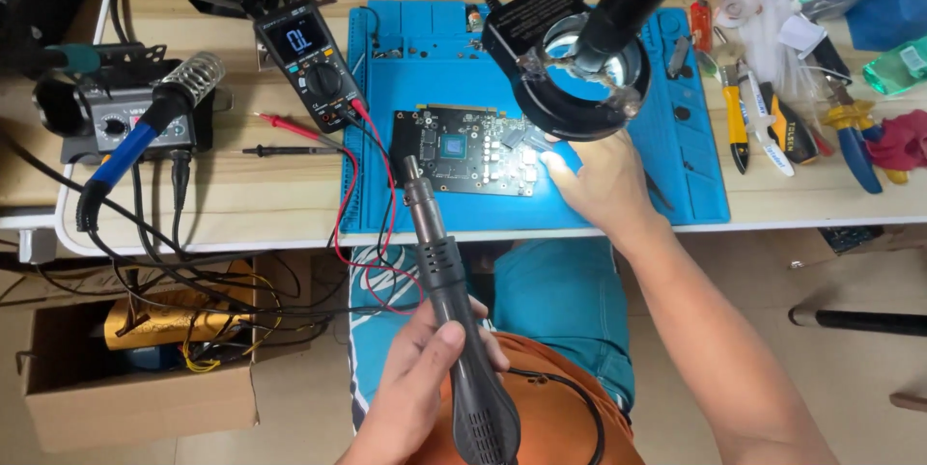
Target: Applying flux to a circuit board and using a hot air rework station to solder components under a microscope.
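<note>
The left hand (425, 368) is gripping a black hot-air gun (446, 281), its nozzle lying at the left edge of the circuit board (463, 151). The right hand (599, 180), fingers curled, is steadying the board's right edge beneath the ring-lit magnifier (579, 69). Keeping the nozzle just above the board, moving evenly, is advisable.

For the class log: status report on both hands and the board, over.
Left hand grips hot-air wand. Right hand rests at circuit board edge. Microscope ring light overhangs board.
</note>
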